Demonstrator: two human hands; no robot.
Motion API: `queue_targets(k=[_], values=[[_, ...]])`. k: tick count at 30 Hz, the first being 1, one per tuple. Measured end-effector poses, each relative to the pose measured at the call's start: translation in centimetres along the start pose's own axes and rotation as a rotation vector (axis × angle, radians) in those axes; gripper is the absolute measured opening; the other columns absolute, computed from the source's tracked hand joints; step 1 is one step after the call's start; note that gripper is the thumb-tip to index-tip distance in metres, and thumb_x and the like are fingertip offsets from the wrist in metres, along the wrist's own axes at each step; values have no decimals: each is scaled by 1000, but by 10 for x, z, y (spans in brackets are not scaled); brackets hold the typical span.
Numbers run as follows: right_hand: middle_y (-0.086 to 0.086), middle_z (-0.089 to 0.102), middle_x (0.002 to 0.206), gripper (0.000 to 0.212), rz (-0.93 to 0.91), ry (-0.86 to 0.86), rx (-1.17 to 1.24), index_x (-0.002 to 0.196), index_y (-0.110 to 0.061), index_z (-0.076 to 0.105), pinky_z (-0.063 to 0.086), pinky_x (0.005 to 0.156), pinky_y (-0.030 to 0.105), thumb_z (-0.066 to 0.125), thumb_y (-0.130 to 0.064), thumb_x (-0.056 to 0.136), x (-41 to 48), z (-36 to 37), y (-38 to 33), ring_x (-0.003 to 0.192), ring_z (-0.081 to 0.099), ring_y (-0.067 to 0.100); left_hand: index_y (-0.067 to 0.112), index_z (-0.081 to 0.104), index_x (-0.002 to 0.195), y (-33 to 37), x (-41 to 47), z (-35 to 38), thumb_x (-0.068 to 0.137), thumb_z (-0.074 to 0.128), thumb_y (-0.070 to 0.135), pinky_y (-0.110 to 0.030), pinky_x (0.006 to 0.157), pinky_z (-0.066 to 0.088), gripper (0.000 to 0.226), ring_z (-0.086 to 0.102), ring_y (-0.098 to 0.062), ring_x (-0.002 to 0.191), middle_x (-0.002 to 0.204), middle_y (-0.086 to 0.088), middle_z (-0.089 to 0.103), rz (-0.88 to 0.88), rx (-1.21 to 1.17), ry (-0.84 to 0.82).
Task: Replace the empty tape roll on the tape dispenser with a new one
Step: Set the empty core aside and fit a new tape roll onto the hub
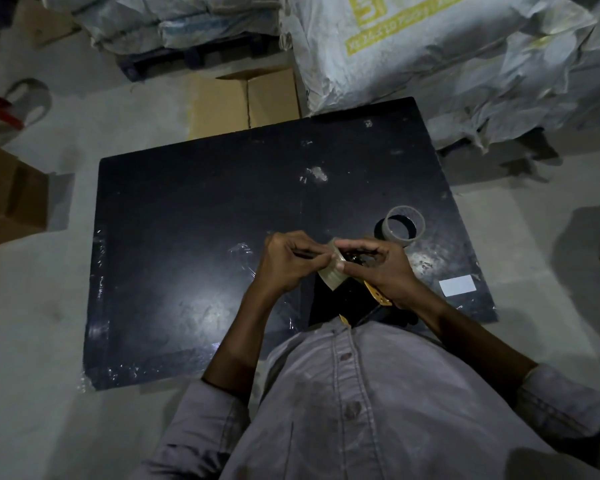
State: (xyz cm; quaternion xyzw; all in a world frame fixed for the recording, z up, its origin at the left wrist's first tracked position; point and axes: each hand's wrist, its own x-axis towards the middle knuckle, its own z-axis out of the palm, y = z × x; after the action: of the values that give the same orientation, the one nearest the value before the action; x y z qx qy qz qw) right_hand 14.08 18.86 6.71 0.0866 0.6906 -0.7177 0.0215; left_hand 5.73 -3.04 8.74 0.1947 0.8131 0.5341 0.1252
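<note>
Both my hands meet over the near right part of the black table (205, 209). My left hand (288, 263) has its fingers curled and pinches a pale strip of tape (333, 277) that hangs down between the hands. My right hand (378, 268) grips the tape dispenser (378, 296), whose yellow and black parts show under the palm; most of it is hidden. Its thumb and fingertips also touch the tape strip. A roll with a grey core (400, 226) lies flat on the table just beyond my right hand.
A white label (458, 285) lies near the table's right edge. Cardboard boxes stand behind the table (243, 98) and at the left (7, 195). Large white sacks (447, 57) are piled at the back right. Grey floor surrounds the table.
</note>
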Motion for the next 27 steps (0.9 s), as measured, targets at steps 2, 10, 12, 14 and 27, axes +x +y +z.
queue_targets(k=[2, 10, 12, 14, 27], values=[[16, 77, 128, 44, 3, 4, 6, 128, -8, 80, 54, 116, 58, 92, -4, 86, -1, 0, 1, 125, 75, 30, 10, 90, 100, -3, -1, 3, 85, 93, 19, -53, 74, 65, 17, 81, -24, 80, 89, -3, 82, -52, -17, 27], [14, 79, 127, 41, -19, 30, 35, 124, -11, 82, 55, 114, 62, 93, -4, 85, -1, -1, -7, 122, 75, 34, 20, 88, 109, 3, -19, 25, 89, 94, 35, -55, 96, 66, 25, 82, -27, 100, 102, -3, 84, -377, -214, 184], [13, 79, 122, 40, -74, 50, 48, 119, -13, 83, 57, 111, 55, 94, -3, 82, 0, -2, -17, 118, 76, 33, 5, 82, 118, 15, -28, 32, 94, 87, 44, -61, 103, 62, 46, 78, -44, 111, 109, -20, 82, -644, -498, 174], [14, 77, 121, 38, -146, 47, 55, 115, -11, 82, 58, 107, 44, 93, -1, 80, 1, -2, -27, 117, 75, 30, -5, 78, 122, 25, -32, 31, 97, 80, 52, -60, 103, 59, 62, 77, -47, 111, 116, -32, 78, -733, -716, 80], [8, 74, 118, 27, -112, 100, 111, 118, -4, 71, 55, 96, 30, 78, -6, 92, 7, -4, -6, 116, 69, 20, -1, 76, 103, 35, -28, 35, 95, 82, 3, -29, 68, 55, 10, 67, -22, 73, 90, -16, 77, -613, -684, 203]])
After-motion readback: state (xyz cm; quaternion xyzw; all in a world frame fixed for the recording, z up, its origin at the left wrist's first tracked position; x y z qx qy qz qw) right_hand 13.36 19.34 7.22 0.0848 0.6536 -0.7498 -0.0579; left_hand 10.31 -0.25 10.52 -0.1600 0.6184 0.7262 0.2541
